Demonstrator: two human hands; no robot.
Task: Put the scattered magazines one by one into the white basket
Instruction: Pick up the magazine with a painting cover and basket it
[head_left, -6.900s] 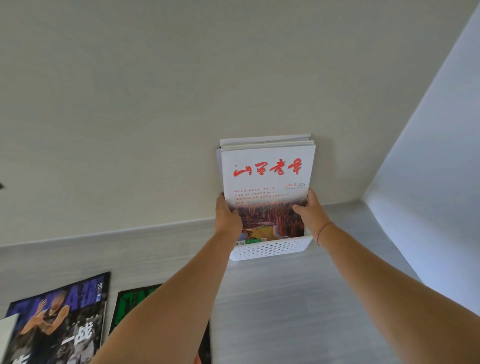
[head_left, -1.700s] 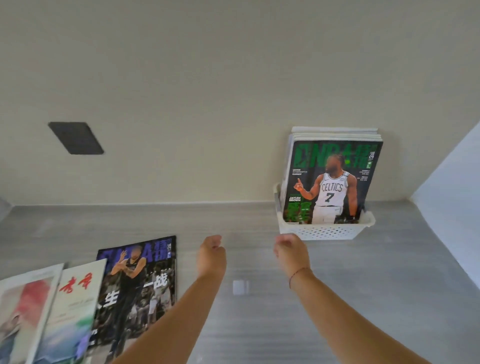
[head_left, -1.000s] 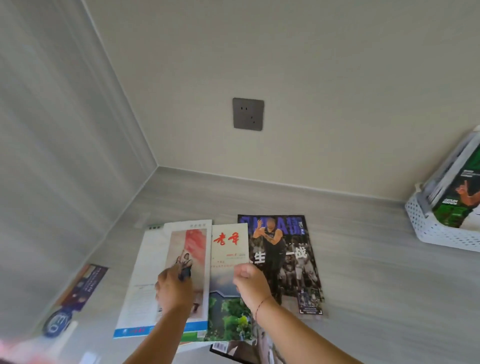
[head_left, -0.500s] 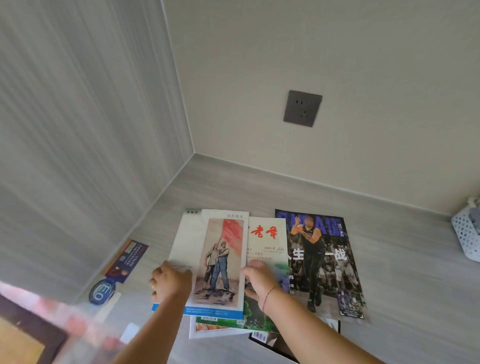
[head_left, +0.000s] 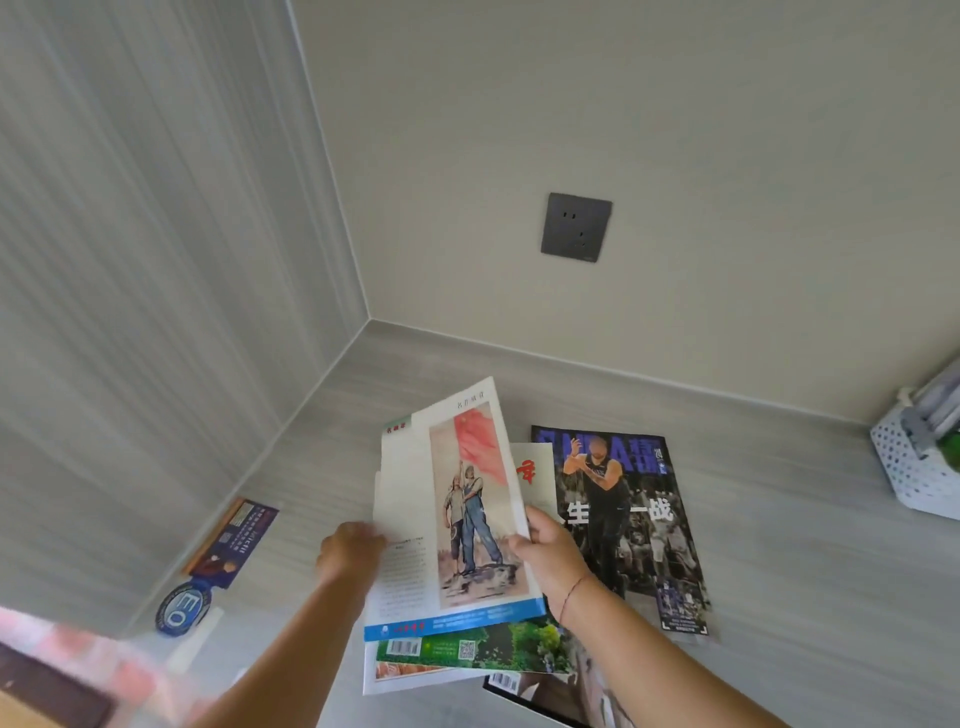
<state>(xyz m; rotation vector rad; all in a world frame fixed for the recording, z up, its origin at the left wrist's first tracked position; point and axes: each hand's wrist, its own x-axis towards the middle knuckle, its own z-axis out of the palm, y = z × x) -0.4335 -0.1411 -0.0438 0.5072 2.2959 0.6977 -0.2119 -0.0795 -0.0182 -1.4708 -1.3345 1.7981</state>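
1. Two hands are in view. The left hand (head_left: 350, 553) holds the left edge of the flag magazine (head_left: 457, 514), though blur hides how its fingers lie. The right hand (head_left: 545, 556) clamps the right edge, thumb on the cover.
2. Four magazines can be told apart outside the basket: the flag magazine, a green-bottomed magazine (head_left: 493, 647) under it, a basketball magazine (head_left: 623, 519) to the right, and a dark-edged magazine (head_left: 519, 686) at the bottom. Other edges in the pile cannot be counted.
3. One white basket (head_left: 914, 467) sits at the right edge, well apart, with magazines standing in it.
4. One grey wall socket (head_left: 576, 227) and one dark leaflet (head_left: 234, 540) also show.
5. The flag magazine is white with a blue bottom strip and a painting of two figures under a red flag. It tilts above the pile on the grey counter (head_left: 779, 571), top edge raised.
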